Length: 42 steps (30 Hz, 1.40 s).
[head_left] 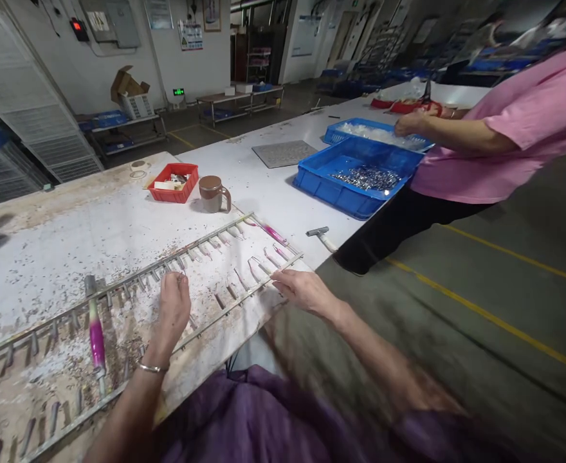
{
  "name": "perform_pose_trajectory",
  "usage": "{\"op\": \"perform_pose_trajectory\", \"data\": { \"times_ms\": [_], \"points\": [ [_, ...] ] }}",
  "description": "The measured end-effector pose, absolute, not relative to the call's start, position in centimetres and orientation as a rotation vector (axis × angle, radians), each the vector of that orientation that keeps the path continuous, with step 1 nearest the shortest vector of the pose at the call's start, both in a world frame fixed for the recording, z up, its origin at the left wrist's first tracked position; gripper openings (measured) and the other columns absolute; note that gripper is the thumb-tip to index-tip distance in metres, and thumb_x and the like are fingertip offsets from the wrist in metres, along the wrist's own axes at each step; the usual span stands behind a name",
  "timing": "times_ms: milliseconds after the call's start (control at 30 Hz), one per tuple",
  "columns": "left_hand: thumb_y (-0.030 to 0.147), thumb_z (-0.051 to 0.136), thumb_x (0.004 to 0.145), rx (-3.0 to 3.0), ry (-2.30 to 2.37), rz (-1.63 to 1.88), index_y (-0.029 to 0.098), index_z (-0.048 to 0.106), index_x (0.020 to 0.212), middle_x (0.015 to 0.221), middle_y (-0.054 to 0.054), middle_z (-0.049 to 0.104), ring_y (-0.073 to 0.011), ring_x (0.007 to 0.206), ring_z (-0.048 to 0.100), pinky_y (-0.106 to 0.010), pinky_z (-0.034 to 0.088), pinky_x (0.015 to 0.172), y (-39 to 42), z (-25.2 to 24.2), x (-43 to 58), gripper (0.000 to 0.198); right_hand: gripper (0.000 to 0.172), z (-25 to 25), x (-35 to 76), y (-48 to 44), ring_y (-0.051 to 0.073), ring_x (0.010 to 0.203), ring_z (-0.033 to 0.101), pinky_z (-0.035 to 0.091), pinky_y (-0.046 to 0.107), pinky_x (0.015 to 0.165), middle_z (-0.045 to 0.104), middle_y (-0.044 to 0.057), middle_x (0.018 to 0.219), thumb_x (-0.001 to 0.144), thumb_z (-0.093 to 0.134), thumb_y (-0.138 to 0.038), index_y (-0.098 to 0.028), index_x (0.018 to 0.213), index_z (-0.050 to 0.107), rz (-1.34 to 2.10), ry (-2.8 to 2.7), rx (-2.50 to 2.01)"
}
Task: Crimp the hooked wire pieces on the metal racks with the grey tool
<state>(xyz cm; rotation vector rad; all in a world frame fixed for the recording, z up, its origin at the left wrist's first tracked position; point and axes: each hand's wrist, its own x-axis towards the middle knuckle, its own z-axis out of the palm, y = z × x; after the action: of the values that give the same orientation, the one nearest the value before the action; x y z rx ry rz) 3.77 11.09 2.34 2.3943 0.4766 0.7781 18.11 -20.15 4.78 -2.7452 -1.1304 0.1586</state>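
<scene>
A long metal rack (pixel 215 316) lies across the table, its two rails lined with small grey pegs. Several slim pieces with pale and pink ends (pixel 237 233) hang from the pegs towards its right end. Over the middle of the rack, by the far rail, is my left hand (pixel 174 302); its fingers are curled together and hide whatever is between them. My right hand (pixel 305 290) is at the near rail close to the right end, thumb and fingers drawn together at the pegs. A pink-and-white crossbar (pixel 96 337) spans the rack left of my left hand.
Beyond the rack stand a red tray (pixel 173 183) and a brown-topped mug (pixel 211 194). A blue crate (pixel 355 177) holds small shiny parts. A razor-shaped tool (pixel 319 233) lies near the table edge. A co-worker in a pink shirt (pixel 505 148) stands at the right.
</scene>
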Motion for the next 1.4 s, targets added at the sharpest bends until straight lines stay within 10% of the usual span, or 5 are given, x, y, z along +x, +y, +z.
{"op": "perform_pose_trajectory", "data": {
  "times_ms": [233,667,1400],
  "points": [
    [0.037,0.044,0.107,2.456,0.388,0.855,0.02,0.064,0.109,0.109,-0.011,0.067,-0.026,0.11,0.066,-0.044,0.06,0.098,11.9,2.8,-0.8,0.026,0.042,1.9,10.5,-20.2,0.022,0.09,0.073,0.05,0.029,0.079,0.077,0.012,0.096,0.113,0.041,-0.031,-0.017,0.13,0.076,0.292,-1.093,-2.426],
    [0.014,0.053,0.1,2.804,-0.121,-0.091,0.021,0.078,0.097,0.094,-0.009,0.071,-0.0232,0.099,0.068,-0.035,0.056,0.092,11.5,2.8,0.0,0.026,0.042,-2.7,2.8,-20.5,0.027,0.093,0.077,0.06,0.035,0.084,0.079,0.008,0.099,0.109,0.038,-0.033,-0.035,0.126,0.077,0.511,-1.023,-2.338],
    [0.016,0.058,0.097,2.595,-0.353,-0.279,0.024,0.077,0.091,0.095,-0.005,0.074,-0.0194,0.099,0.068,-0.032,0.053,0.099,12.7,3.1,3.2,0.021,0.04,-4.4,-0.5,-19.2,0.023,0.089,0.077,0.057,0.029,0.082,0.08,0.005,0.1,0.111,0.036,-0.038,-0.036,0.121,0.075,0.643,-1.188,-2.267]
  ]
}}
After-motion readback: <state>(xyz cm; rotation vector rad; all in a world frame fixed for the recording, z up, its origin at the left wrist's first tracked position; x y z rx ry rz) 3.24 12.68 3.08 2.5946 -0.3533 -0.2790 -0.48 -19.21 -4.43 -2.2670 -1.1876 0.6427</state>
